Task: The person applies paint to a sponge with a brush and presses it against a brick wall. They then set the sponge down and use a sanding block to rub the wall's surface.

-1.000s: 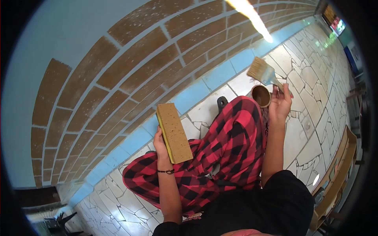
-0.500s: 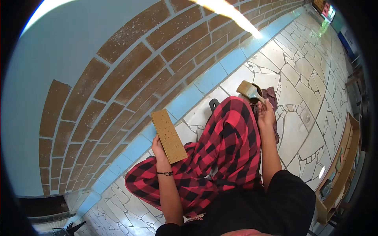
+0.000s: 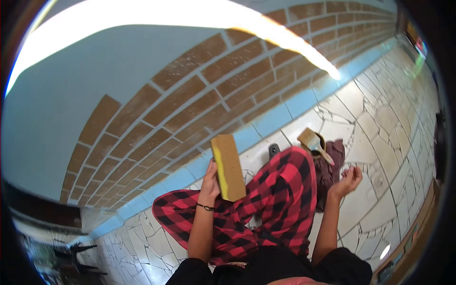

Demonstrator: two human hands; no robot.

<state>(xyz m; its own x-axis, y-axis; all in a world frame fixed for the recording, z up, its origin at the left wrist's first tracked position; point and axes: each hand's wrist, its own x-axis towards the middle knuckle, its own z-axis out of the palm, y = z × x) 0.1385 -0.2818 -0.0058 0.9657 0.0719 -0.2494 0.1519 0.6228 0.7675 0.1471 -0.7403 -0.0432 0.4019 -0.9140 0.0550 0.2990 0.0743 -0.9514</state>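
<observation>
While the left hand (image 3: 210,181) holds it, the sponge (image 3: 232,166) (yellow-sided) points lengthwise wallward.

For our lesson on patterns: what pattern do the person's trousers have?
Red and black checks on the trousers, clearest in the head view.

Pot (image 3: 319,154): interior partly hidden by the paintbrush (image 3: 313,142). Wooden shelf (image 3: 412,237): cut off at lower right.

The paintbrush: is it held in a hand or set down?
Set down: the paintbrush lies across the mouth of the pot, and the right hand is apart from it.
</observation>
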